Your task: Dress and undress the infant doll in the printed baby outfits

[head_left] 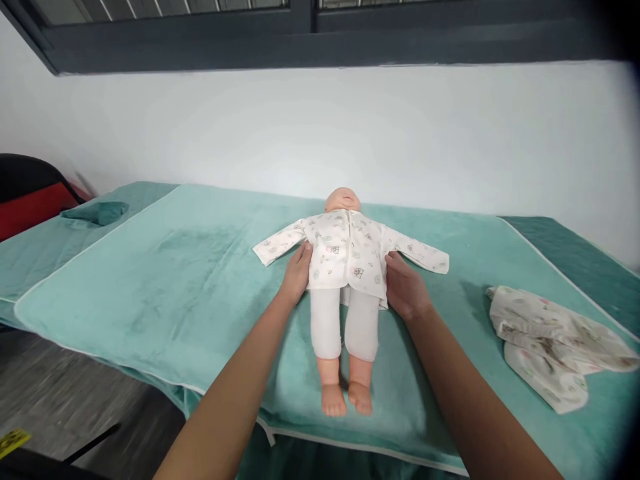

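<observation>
A baby doll (329, 323) lies on its back on the green bed cover (165, 287), head toward the wall and bare feet toward me. It wears a white printed long-sleeved shirt (330, 250) with both sleeves spread outward, and its legs are white down to the lower shins. My left hand (297, 270) holds the doll's side at the shirt, just under the left-hand sleeve. On the opposite side, my right hand (406, 285) grips the doll's torso at the shirt edge, its fingertips partly hidden by the cloth.
Crumpled white printed baby clothing (553, 343) lies on the bed to the right. A white wall (320, 133) with a dark window frame (200, 43) rises behind the bed. At far left is a black and red object (35, 200). Grey floor (100, 387) shows at lower left.
</observation>
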Demonstrator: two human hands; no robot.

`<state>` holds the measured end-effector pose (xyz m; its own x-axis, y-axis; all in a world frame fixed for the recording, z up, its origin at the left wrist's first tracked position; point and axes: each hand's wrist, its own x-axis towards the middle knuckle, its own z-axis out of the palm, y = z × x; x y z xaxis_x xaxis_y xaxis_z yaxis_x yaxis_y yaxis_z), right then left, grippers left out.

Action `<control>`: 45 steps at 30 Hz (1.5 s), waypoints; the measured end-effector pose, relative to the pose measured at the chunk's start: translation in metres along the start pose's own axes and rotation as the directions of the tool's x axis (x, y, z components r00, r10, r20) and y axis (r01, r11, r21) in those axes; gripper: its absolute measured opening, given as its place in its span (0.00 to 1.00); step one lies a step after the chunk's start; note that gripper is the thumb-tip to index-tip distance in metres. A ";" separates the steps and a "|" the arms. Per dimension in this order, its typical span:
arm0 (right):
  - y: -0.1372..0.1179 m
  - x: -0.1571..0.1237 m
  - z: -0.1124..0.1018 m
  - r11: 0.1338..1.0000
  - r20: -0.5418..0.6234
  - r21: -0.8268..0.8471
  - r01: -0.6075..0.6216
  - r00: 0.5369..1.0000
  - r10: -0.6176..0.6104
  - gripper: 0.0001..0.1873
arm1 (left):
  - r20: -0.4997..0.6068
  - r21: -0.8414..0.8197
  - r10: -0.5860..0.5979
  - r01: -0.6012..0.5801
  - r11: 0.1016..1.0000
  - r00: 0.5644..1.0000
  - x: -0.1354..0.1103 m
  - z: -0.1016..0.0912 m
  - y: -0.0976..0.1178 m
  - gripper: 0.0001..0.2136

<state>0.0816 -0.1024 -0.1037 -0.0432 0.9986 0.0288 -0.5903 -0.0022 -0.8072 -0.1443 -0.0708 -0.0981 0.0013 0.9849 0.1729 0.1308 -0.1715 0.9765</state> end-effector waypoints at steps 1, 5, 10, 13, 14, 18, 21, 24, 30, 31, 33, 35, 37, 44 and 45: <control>0.000 -0.003 0.001 1.000 -0.020 -0.017 -0.002 1.000 0.002 0.07 | 0.007 0.008 0.021 -0.021 1.000 1.000 -0.002 -0.001 0.001 0.24; 0.000 -0.018 0.004 0.997 -0.092 -0.075 -0.009 0.996 0.002 0.18 | -0.058 0.112 0.049 -0.042 0.993 0.997 -0.019 -0.005 0.002 0.22; 0.005 -0.063 0.007 0.990 -0.121 -0.140 -0.011 0.993 -0.007 0.23 | -0.106 0.181 0.030 -0.010 0.983 0.994 -0.068 -0.015 -0.003 0.19; 0.014 -0.095 0.009 0.986 -0.162 -0.166 -0.011 0.987 -0.016 0.28 | -0.049 0.181 0.013 -0.004 0.983 0.999 -0.092 -0.021 -0.008 0.20; 0.017 -0.102 0.010 0.980 -0.185 -0.201 -0.013 0.982 -0.025 0.30 | -0.050 0.192 0.007 0.002 0.981 0.999 -0.095 -0.021 -0.009 0.21; 0.025 -0.104 0.015 0.876 -0.328 -0.479 -0.053 0.937 -0.123 0.32 | -0.135 0.286 -0.038 0.075 0.955 0.990 -0.086 -0.015 -0.007 0.21; 0.025 -0.090 0.018 0.781 -0.389 -0.616 -0.106 0.903 -0.184 0.29 | -0.182 0.363 -0.037 0.102 0.926 0.983 -0.081 -0.010 -0.001 0.17; 0.022 -0.086 0.019 0.755 -0.402 -0.643 -0.126 0.895 -0.193 0.27 | -0.198 0.375 0.003 0.072 0.924 0.980 -0.089 -0.012 0.001 0.15; 0.020 -0.107 0.010 0.628 -0.403 -0.764 -0.146 0.869 -0.288 0.27 | -0.173 0.385 0.033 0.037 0.922 0.984 -0.106 -0.017 -0.003 0.15; 0.021 -0.110 0.008 0.617 -0.401 -0.773 -0.146 0.866 -0.298 0.27 | -0.175 0.377 0.033 0.036 0.925 0.984 -0.109 -0.017 -0.003 0.15; 0.022 -0.118 0.005 0.609 -0.406 -0.778 -0.154 0.863 -0.299 0.27 | -0.183 0.350 0.028 0.039 0.936 0.983 -0.115 -0.018 -0.002 0.15; 0.023 -0.126 0.006 0.617 -0.409 -0.767 -0.178 0.876 -0.256 0.28 | -0.160 0.333 0.013 0.041 0.942 0.987 -0.124 -0.018 0.001 0.16; 0.024 -0.134 0.010 0.605 -0.379 -0.773 -0.190 0.903 -0.201 0.29 | -0.088 0.342 -0.003 0.033 0.939 0.996 -0.133 -0.018 0.004 0.18; 0.030 -0.138 0.032 0.395 -0.170 -0.914 -0.094 0.972 -0.161 0.36 | 0.009 0.404 -0.034 0.028 0.914 0.999 -0.141 -0.012 0.013 0.30; 0.031 -0.135 0.032 0.431 -0.170 -0.899 -0.080 0.970 -0.175 0.35 | 0.009 0.361 -0.040 0.034 0.932 0.999 -0.139 -0.012 0.014 0.29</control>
<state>0.0432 -0.2393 -0.1131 0.1984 0.9777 0.0690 0.4739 -0.0341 -0.8799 -0.1542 -0.2107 -0.1070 0.0048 0.9912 0.1321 0.4803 -0.1182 0.8691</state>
